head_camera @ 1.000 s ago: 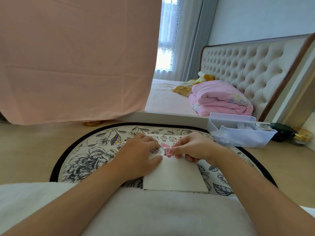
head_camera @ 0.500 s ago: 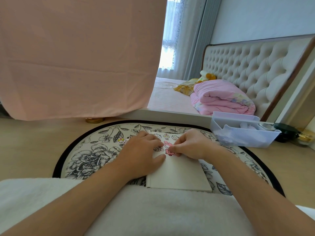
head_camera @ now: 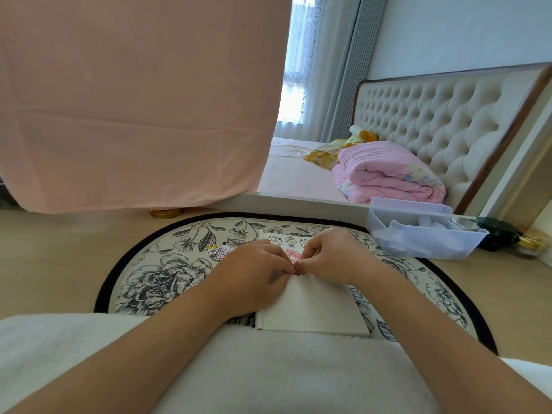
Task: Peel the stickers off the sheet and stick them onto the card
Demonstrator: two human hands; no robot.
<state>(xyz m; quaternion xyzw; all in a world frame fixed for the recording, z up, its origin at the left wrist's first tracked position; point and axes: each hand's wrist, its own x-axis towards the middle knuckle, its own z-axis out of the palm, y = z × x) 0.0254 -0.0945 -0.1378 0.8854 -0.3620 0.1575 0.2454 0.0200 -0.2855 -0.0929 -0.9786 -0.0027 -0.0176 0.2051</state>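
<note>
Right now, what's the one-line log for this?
left hand: rests on card | right hand: pinches red sticker | sticker: at card's surface, unclear if stuck

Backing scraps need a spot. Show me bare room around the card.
Free: near half of the card, up to the white lap cloth; rug left of the left hand; rug between card and plastic bin. Crowded: the card's far end, where right hand and left hand meet over the sticker sheet.

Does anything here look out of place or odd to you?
Two small cartoon stickers seem to lie loose on the round black-and-white floral rug, left of the white rectangular card, rather than on it.
</note>
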